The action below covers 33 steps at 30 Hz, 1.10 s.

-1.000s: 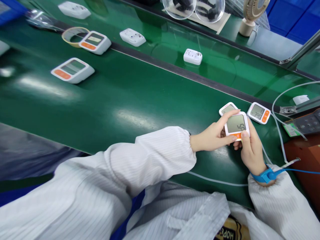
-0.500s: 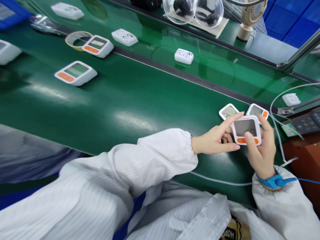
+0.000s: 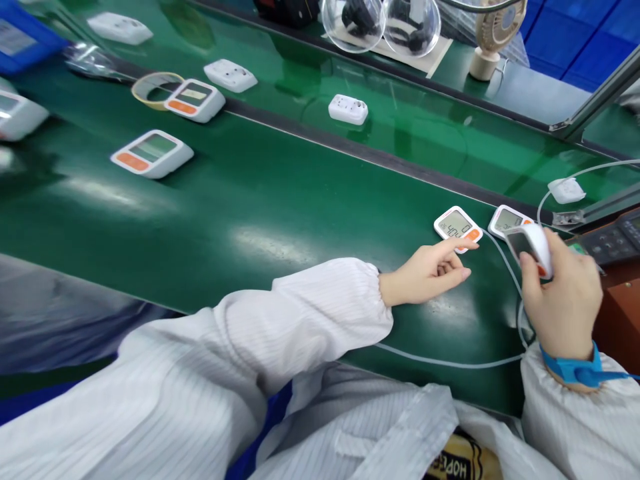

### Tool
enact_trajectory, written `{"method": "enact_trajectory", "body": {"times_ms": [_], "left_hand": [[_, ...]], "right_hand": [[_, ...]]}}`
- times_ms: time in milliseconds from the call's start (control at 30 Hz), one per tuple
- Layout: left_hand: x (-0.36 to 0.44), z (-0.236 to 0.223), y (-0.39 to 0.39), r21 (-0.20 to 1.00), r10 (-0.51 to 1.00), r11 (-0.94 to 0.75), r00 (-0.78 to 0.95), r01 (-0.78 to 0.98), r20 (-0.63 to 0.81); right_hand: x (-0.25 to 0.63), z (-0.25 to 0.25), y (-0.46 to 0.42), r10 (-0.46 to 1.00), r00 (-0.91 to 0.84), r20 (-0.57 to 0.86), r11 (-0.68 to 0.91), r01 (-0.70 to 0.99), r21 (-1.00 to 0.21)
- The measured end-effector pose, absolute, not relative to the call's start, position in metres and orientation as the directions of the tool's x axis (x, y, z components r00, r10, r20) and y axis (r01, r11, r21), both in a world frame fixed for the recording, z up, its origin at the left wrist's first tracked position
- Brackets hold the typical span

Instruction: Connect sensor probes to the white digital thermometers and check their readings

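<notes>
In my right hand (image 3: 567,293) is a white handheld meter (image 3: 533,248) with a dark screen and an orange button, tilted above the table at the right. My left hand (image 3: 427,270) holds nothing; its thumb and index finger are stretched apart. The index finger lies over the lower edge of a second white meter (image 3: 457,227), whose lit display shows digits; whether it touches cannot be told. A third meter (image 3: 507,220) lies behind the one in my right hand and is partly covered by it. A blue strap (image 3: 573,369) circles my right wrist.
Further left lie a meter (image 3: 153,153), another meter (image 3: 195,100) against a tape roll (image 3: 153,90), and a blue bin (image 3: 27,40). White units (image 3: 349,109) sit on the green strip behind a dark rail. A pale cable (image 3: 450,363) loops beside my right hand. A small fan (image 3: 493,40) stands behind.
My right hand has moved right with the meter, turning it on its side. My left hand has let go of that meter and stays near the lit one.
</notes>
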State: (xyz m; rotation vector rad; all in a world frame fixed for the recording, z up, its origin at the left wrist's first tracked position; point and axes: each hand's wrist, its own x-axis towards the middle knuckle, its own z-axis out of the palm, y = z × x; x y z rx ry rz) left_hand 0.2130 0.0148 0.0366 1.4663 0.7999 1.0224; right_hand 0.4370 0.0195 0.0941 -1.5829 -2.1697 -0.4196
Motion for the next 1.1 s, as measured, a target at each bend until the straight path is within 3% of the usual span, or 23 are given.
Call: {"method": "enact_trajectory", "body": {"times_ms": [233, 533, 667, 800, 900, 967, 1100], "left_hand": [[0.215, 0.037, 0.014, 0.99, 0.911, -0.142, 0.388, -0.027, 0.141], [0.214, 0.039, 0.014, 0.987, 0.909, -0.16, 0.39, 0.01, 0.144], [0.214, 0.04, 0.014, 0.984, 0.907, -0.179, 0.39, 0.012, 0.161], [0.213, 0.04, 0.014, 0.982, 0.914, -0.191, 0.365, 0.0, 0.178], [0.212, 0.041, 0.015, 0.981, 0.928, -0.192, 0.32, -0.03, 0.192], [0.211, 0.041, 0.017, 0.982, 0.94, -0.183, 0.283, -0.056, 0.191], [0.21, 0.041, 0.021, 0.986, 0.963, -0.14, 0.219, -0.09, 0.157]], "right_hand": [[0.434, 0.079, 0.019, 0.87, -0.356, 0.341, 0.347, 0.934, 0.088], [0.446, 0.072, 0.027, 0.908, -0.307, 0.283, 0.294, 0.952, 0.091], [0.448, 0.071, 0.031, 0.882, -0.337, 0.328, 0.336, 0.94, 0.064], [0.439, 0.075, 0.029, 0.833, -0.375, 0.408, 0.454, 0.883, -0.116], [0.424, 0.076, 0.018, 0.811, -0.554, 0.188, 0.58, 0.721, -0.379], [0.411, 0.074, 0.007, 0.674, -0.739, -0.018, 0.622, 0.58, -0.526], [0.385, 0.065, -0.02, 0.44, -0.894, -0.085, 0.734, 0.413, -0.539]]}}
